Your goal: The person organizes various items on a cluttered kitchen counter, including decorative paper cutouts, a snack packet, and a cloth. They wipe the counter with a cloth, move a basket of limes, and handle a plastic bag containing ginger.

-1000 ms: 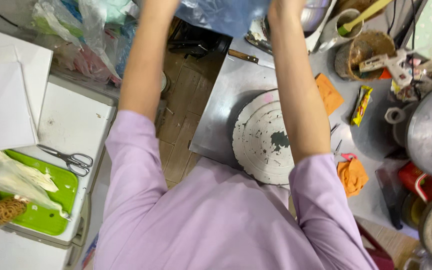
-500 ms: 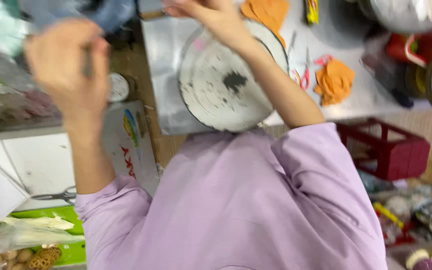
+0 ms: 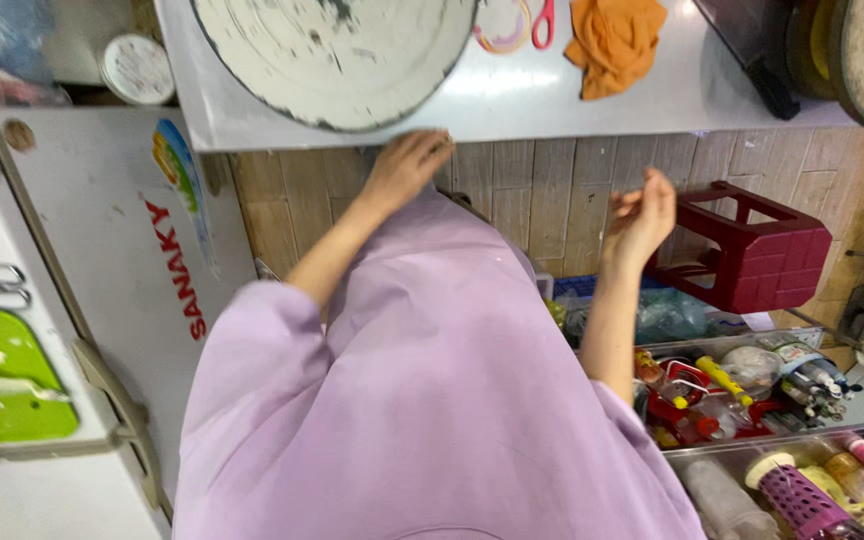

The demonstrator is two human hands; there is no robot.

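Both hands have dropped from overhead: left hand point(image 3: 407, 168) rests empty at the table point(image 3: 552, 100) edge below the disc point(image 3: 337, 50), right hand point(image 3: 640, 215) hangs loosely curled, holding nothing.

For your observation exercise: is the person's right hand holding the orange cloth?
No. The right hand hangs empty above the red stool, while the orange cloth lies apart on the metal table.

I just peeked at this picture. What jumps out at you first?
The big lilac shirt fills the middle, with both bare arms reaching forward. The left hand touches the edge of the metal table, just below a large round grey plate, while the right hand hangs empty in the air. A dark red plastic stool stands on the tiled floor at right.
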